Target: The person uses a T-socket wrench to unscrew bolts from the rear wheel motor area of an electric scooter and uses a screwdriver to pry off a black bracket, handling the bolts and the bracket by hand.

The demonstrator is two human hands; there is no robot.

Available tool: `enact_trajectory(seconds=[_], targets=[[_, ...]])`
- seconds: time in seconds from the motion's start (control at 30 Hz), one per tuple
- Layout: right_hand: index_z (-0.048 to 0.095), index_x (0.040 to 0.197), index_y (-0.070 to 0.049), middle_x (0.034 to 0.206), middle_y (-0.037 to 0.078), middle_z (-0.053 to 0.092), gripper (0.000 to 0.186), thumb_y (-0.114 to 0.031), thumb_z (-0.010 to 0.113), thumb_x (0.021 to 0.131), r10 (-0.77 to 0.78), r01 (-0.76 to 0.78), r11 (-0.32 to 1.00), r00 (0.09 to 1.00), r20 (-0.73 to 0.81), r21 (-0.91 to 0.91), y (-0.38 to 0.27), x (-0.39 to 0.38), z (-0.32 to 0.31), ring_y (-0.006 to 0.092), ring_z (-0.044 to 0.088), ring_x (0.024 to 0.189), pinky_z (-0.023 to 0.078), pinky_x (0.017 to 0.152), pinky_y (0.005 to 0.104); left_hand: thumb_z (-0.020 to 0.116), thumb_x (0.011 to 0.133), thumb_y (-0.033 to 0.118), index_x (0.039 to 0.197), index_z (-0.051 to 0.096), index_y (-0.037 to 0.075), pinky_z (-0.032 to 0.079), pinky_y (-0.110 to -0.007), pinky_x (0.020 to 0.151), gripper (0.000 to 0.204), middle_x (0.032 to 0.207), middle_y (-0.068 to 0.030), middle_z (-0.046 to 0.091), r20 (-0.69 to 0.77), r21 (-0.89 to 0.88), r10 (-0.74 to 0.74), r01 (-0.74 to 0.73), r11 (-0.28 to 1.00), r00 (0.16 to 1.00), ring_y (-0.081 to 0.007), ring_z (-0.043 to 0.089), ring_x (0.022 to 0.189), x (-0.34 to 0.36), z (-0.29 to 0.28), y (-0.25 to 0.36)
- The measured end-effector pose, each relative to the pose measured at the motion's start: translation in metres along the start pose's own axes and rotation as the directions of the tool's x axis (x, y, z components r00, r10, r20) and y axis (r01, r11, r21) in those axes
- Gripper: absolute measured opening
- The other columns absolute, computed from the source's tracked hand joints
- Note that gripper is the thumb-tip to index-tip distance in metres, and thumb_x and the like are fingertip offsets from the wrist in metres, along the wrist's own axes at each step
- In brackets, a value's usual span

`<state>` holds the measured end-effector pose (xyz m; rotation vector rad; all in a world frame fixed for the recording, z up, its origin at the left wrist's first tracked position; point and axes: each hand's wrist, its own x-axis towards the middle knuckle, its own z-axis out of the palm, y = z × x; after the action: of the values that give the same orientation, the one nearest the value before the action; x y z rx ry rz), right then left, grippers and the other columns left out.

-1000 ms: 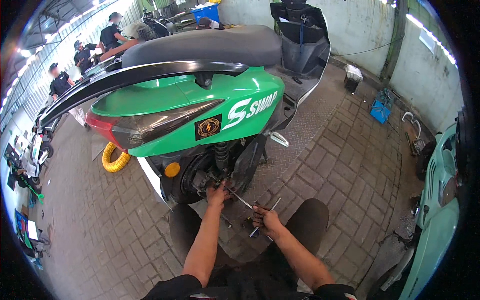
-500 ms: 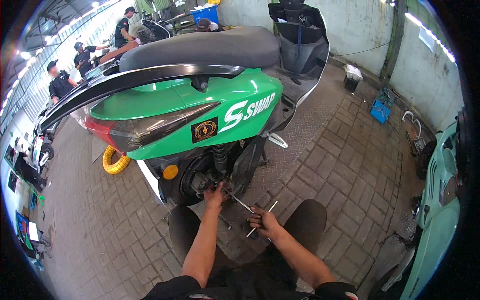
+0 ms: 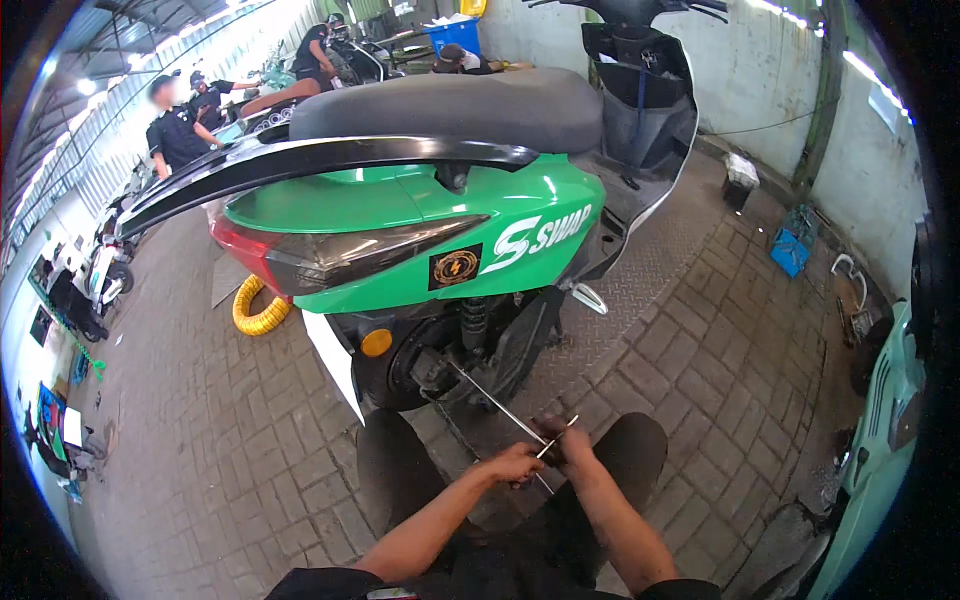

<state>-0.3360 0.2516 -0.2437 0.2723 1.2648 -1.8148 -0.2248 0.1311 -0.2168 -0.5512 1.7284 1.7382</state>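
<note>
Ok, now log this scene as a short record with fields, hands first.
Left hand: grip closed at the crossbar of a metal rod tool
Right hand: at the crossbar too; blurred, grip unclear
Tool shaft: slants to the rear wheel area
Vehicle: green scooter, dark seat
Ground: brick paving
Left of wheel: yellow hose
Background: other people, upper left

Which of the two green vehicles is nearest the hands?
The bright-green scooter straight ahead: a silver metal rod runs from the left hand and right hand to its rear. The pale mint-green vehicle stands farther off at the right edge.
</note>
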Motion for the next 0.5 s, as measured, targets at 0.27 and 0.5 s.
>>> enact_trajectory(seconds=[0.27,0.5], targets=[[0.042,0.083,-0.015,0.056,-0.002,0.028,0.028,-0.036,0.042,0.1,0.173,-0.109,0.925,0.974,-0.148,0.364,-0.013,-0.011,0.044,0.0123,0.025,0.046,0.02,0.043,0.029,0.061,0.083,0.027,0.127,0.059,0.005,0.052,-0.046,0.086,0.05,0.114,-0.022,0.067,-0.504,0.315,0.103,0.071,0.947,0.858,-0.0365,0.065,0.106,0.039,0.014,-0.034],[0.04,0.082,-0.016,0.057,-0.001,0.028,0.025,-0.035,0.038,0.098,0.015,0.089,0.928,0.961,-0.275,0.362,-0.007,-0.001,0.027,0.0141,0.027,0.046,0.021,0.042,0.0315,0.058,0.085,0.027,0.112,0.066,-0.003,0.049,-0.051,0.095,0.041,0.112,-0.0278,0.066,-0.598,0.402,0.142,0.141,0.905,0.789,-0.0441,0.063,0.107,-0.007,0.046,0.029]])
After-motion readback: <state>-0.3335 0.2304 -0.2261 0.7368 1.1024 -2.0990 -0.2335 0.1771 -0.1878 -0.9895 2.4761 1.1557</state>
